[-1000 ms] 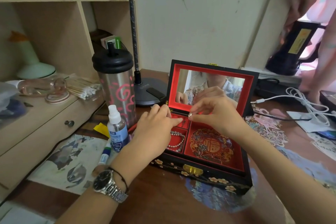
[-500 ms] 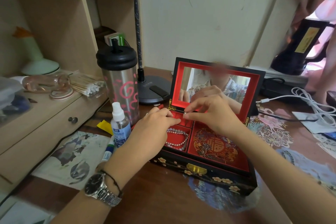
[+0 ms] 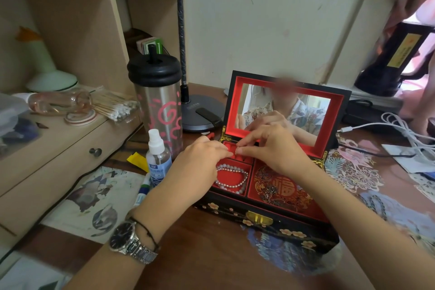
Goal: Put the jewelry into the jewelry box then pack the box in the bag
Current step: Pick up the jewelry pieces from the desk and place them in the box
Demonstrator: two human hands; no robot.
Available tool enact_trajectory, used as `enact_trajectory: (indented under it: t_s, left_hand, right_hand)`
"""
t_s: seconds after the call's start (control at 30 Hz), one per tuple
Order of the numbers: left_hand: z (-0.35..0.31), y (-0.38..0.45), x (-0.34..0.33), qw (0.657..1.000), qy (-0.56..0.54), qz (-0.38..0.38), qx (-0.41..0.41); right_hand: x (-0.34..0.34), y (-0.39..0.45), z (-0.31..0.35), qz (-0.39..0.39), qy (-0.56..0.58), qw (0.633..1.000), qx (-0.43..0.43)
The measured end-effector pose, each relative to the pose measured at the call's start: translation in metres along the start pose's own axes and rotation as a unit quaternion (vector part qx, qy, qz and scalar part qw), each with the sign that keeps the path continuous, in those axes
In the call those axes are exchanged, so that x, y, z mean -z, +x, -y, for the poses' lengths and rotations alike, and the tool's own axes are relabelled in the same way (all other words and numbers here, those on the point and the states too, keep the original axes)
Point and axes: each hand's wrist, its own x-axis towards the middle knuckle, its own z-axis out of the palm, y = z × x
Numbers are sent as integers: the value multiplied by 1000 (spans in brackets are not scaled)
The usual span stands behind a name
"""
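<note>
A: While the lid stands up, the left hand (image 3: 202, 165) sits at the jewelry box's (image 3: 266, 216) left edge, fingertips pressed together at the small back compartment; whether they hold anything, I cannot tell.

B: Pearl bracelet (image 3: 231, 178)?

A: Already coiled in the front-left compartment. Light, loose, slippery; lift by pinching the strand.

B: Right hand (image 3: 275, 148)?

A: Thumb and forefinger pinched near shut over that same back compartment. Too small to see what's between them. My guess: a ring, easily dropped.

B: Box itself?

A: On the counter (image 3: 211, 254). Lacquered, rigid, mirrored lid, probably fragile; close it, carry from underneath. No bag visible.
</note>
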Motion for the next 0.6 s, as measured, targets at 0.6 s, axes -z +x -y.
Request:
enact_trajectory:
  t_s: [0.6]
  left_hand:
    - [-1,4,-3,998,50,24,3]
  right_hand:
    - [-2,11,3,35,-39,999,-10]
